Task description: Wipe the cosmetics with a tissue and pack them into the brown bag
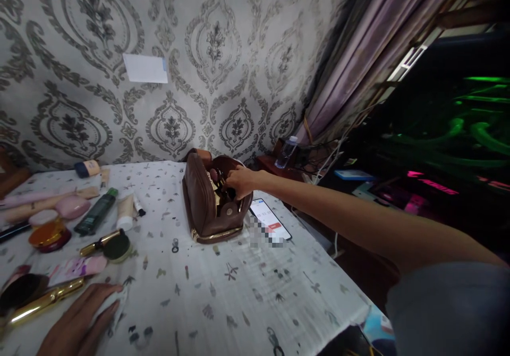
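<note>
One brown cosmetic bag (197, 196) stands unzipped near the far right corner of the bench (191, 308). The right hand (239, 180) reaches into its opening; whether the fingers grasp an item cannot be determined. One smartphone (261, 208) lies beside the bag, at the right edge. The left hand (82, 319), grip indeterminable, is near one gold-handled brush (48, 302), one green bottle (96, 211) and one amber jar (50, 237).

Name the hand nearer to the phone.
Right. The right hand is at the open brown bag, just left of the phone; the left hand is much farther left.
</note>
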{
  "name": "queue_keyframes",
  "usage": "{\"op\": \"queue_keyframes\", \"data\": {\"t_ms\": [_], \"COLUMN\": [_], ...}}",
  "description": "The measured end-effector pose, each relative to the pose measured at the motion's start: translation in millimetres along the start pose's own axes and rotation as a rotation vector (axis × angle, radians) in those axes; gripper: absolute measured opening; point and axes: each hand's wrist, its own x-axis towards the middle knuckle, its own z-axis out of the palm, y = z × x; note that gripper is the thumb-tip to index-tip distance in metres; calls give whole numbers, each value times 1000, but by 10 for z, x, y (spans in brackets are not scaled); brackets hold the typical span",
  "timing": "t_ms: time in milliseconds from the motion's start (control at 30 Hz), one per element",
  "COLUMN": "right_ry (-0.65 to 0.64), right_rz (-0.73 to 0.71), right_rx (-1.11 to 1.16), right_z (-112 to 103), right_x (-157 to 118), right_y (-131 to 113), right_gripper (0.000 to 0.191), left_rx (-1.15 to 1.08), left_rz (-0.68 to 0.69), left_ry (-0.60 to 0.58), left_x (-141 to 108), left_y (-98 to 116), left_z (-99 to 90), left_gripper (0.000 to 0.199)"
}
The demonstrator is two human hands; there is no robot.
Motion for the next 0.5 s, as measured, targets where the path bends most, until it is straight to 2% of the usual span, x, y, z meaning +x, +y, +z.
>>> {"op": "queue_keyframes", "data": {"t_ms": [133, 267, 333, 500], "right_ry": [-15, 73, 86, 23], "right_rz": [-18, -8, 30, 44], "right_rx": [20, 114, 109, 56], "right_z": [-32, -67, -72, -65], "right_x": [-19, -76, -91, -64], "right_y": [39, 117, 138, 126], "right_gripper": [61, 93, 104, 100], "left_rx": [23, 45, 81, 128], "left_rz": [73, 104, 135, 192], "left_ry": [42, 62, 92, 150], "left_x": [34, 38, 31, 38], "left_y": [62, 78, 61, 99], "left_z": [-41, -32, -11, -14], "left_gripper": [36, 38, 39, 38]}}
